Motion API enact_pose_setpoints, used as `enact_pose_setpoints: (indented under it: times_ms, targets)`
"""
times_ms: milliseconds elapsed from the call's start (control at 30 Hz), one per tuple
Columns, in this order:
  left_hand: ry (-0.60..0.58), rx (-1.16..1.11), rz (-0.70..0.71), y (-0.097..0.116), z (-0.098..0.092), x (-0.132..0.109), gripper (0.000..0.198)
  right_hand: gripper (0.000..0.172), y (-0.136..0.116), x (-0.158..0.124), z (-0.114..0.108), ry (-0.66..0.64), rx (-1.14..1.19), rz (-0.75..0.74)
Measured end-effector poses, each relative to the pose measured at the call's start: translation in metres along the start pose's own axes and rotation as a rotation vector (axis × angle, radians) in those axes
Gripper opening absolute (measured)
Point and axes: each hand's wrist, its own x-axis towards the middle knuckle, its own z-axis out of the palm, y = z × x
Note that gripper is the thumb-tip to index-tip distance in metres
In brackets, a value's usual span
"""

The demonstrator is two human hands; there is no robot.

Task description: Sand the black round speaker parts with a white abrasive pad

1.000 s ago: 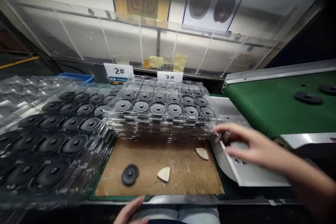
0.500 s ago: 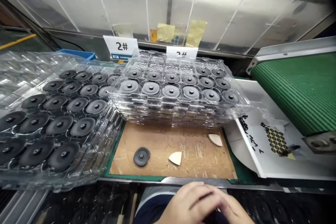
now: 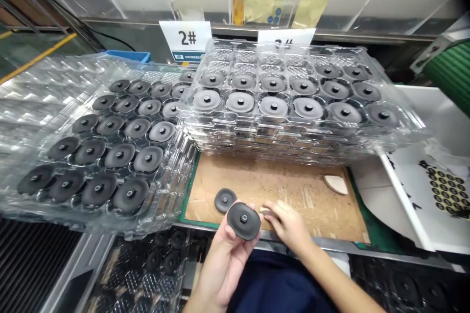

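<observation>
My left hand (image 3: 228,266) holds up a black rounded disc (image 3: 248,227) with a small raised hub in its middle, gripped by its edges over the front edge of the bench. Just to the right, my right hand (image 3: 292,225) pinches a small cream wedge-shaped piece (image 3: 265,211), mostly hidden by the fingers and close to the disc's right side. A second black disc (image 3: 222,201) lies on the cardboard sheet (image 3: 205,176), behind and left of my left hand. Another cream wedge-shaped piece (image 3: 336,185) lies at the cardboard's right side.
Stacked clear plastic trays (image 3: 293,129) with black discs stand behind the cardboard. More clear trays (image 3: 165,200) of discs stand at left. A white bin (image 3: 407,210) holding a sheet of round stickers (image 3: 448,188) is at right, below a green conveyor belt (image 3: 451,78).
My hands were clasped together at the bench edge. They have parted: the left has a black disc, and the right has picked up the cream piece from the cardboard. The view has shifted.
</observation>
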Motion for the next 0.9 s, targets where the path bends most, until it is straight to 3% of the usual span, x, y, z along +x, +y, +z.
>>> enact_pose_setpoints:
  times_ms: [167, 233, 333, 400, 533, 600, 700, 800, 900]
  targets:
    - [-0.007, 0.06, 0.012, -0.004, 0.012, 0.005, 0.058, 0.022, -0.062, 0.006, -0.048, 0.083, 0.052, -0.039]
    - [-0.023, 0.102, 0.022, -0.004, 0.019, 0.005, 0.06, 0.024, -0.091, 0.002, -0.058, 0.127, 0.076, -0.188]
    - [-0.026, 0.161, 0.015, -0.004, 0.028, 0.003, 0.051, 0.022, -0.116, -0.006, -0.063, 0.029, 0.096, -0.311]
    - [-0.018, 0.186, 0.004, -0.004, 0.035, 0.002, 0.045, 0.02, -0.121, -0.006, -0.064, -0.075, 0.104, -0.28]
    - [-0.071, 0.2, -0.038, -0.006, 0.047, -0.001, 0.04, 0.021, -0.118, -0.006, -0.073, 0.078, 0.084, -0.35]
    - [-0.1, 0.201, -0.066, -0.006, 0.05, -0.002, 0.049, 0.02, -0.114, -0.015, -0.083, -0.004, 0.138, -0.349]
    - [-0.13, 0.183, -0.143, -0.007, 0.053, -0.001, 0.057, 0.019, -0.103, -0.033, -0.102, -0.116, 0.182, -0.226]
    - [-0.163, 0.175, -0.158, -0.013, 0.062, 0.003, 0.055, 0.02, -0.094, -0.038, -0.113, 0.075, -0.008, -0.179]
    - [-0.21, 0.225, -0.177, -0.021, 0.074, 0.004, 0.041, 0.026, -0.089, -0.025, -0.118, 0.158, -0.118, -0.414]
